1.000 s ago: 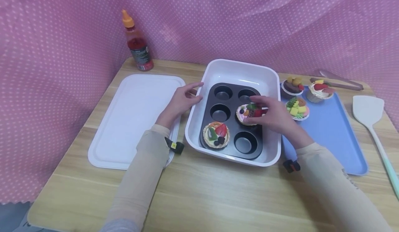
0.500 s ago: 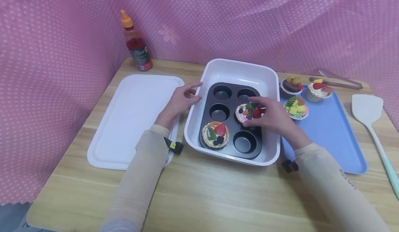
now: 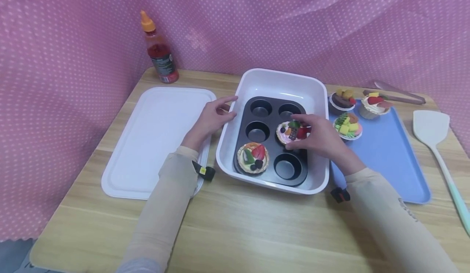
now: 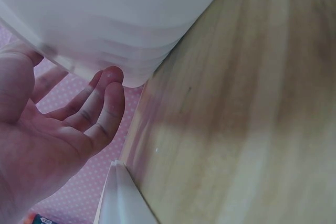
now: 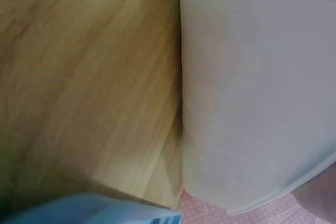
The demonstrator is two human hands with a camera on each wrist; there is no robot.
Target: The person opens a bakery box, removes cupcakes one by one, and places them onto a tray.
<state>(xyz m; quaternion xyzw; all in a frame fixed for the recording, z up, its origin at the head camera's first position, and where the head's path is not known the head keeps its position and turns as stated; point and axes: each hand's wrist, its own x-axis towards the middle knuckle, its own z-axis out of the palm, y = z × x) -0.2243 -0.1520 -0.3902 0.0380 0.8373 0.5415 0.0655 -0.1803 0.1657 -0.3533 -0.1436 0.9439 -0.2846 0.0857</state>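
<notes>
In the head view, my right hand (image 3: 318, 136) pinches a small pink-creamed fruit tart (image 3: 284, 134) between thumb and fingers. The tart sits at the middle right cup of a dark muffin tin (image 3: 271, 143), partly covered by the hand. Another fruit tart (image 3: 252, 158) fills the front left cup. The tin lies in a deep white rectangular tub (image 3: 225, 150). My left hand (image 3: 210, 120) holds the tub's left rim, thumb and index finger at the edge. In the left wrist view, the other fingers (image 4: 107, 98) curl below the rim beside the tub's outer wall (image 4: 131, 19).
Several toy cupcakes (image 3: 346, 126) stand at the back of a blue tray (image 3: 389, 154) on the right. Beyond lie tongs (image 3: 396, 97) and a white spatula (image 3: 431, 128). A white lid or tray (image 3: 158, 138) lies left, a sauce bottle (image 3: 161, 61) behind it, on a wooden table (image 3: 238, 228).
Both hands keep their places on the tub and the tart. The right hand's fingers settle slightly around the tart. The whole head view shifts a little to the left.
</notes>
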